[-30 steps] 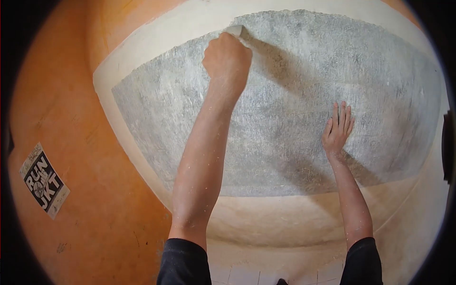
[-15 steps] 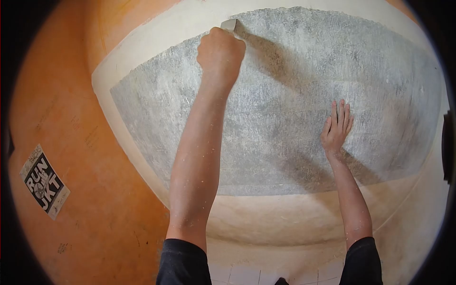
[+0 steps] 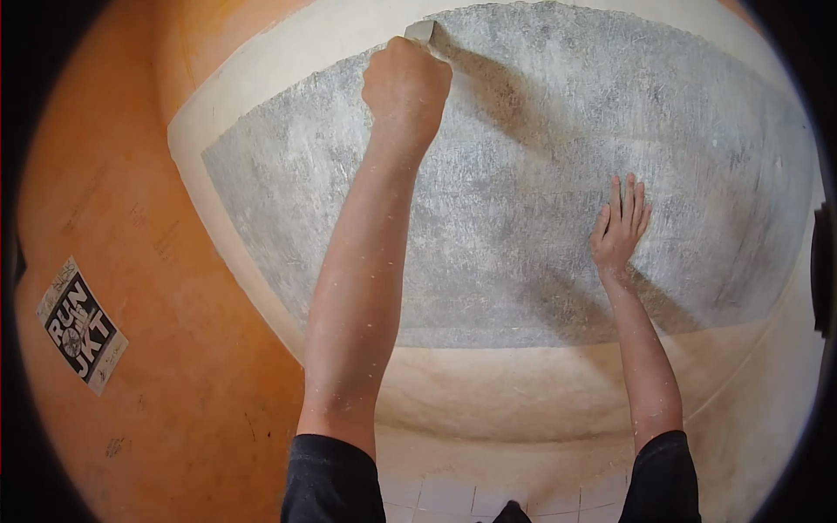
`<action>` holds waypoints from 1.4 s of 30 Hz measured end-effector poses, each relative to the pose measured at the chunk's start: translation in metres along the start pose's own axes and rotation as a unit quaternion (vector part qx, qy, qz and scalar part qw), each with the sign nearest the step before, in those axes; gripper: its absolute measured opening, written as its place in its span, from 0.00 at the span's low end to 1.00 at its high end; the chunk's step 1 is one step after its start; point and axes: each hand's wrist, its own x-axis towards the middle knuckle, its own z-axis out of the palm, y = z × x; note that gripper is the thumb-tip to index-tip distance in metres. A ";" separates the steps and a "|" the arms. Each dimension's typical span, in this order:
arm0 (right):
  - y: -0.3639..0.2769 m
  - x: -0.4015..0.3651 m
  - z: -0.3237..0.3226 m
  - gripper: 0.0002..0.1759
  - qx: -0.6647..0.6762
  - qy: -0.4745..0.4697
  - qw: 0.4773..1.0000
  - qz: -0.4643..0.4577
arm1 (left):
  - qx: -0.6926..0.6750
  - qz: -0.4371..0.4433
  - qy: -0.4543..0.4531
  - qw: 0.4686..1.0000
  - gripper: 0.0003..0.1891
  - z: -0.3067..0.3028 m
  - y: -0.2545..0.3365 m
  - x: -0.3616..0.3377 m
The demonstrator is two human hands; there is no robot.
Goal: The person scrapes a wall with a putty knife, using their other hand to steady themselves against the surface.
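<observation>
My left hand (image 3: 406, 87) is closed in a fist around a scraper, whose flat metal blade (image 3: 421, 33) shows above the knuckles; the handle is hidden. The blade lies at the upper edge of a rough grey patch (image 3: 488, 218) on the wall, beside its pale border (image 3: 196, 131). Lower and to the right, my right hand (image 3: 620, 231) rests on the grey surface with its fingers stretched out and nothing in it. White specks dot both forearms.
An orange wall (image 3: 157, 349) fills the left side and bears a black-and-white sticker (image 3: 81, 327). Below the grey patch is a beige curved surface (image 3: 488, 401), with floor tiles (image 3: 449, 497) beneath. A dark object (image 3: 821, 270) stands at the right edge.
The view has shifted a little, so the wall patch and sticker sit slightly higher. Both hands keep nearly the same places, the left still around the scraper.
</observation>
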 end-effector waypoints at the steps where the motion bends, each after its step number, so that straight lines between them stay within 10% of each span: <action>1: -0.001 -0.003 0.000 0.26 -0.003 -0.003 1.000 0.001 | 0.014 0.006 0.011 1.000 0.16 0.002 -0.003 -0.002; 42: -0.008 -0.003 -0.005 0.26 0.002 -0.009 1.000 0.011 | 0.007 0.005 0.041 0.999 0.15 0.013 -0.002 -0.008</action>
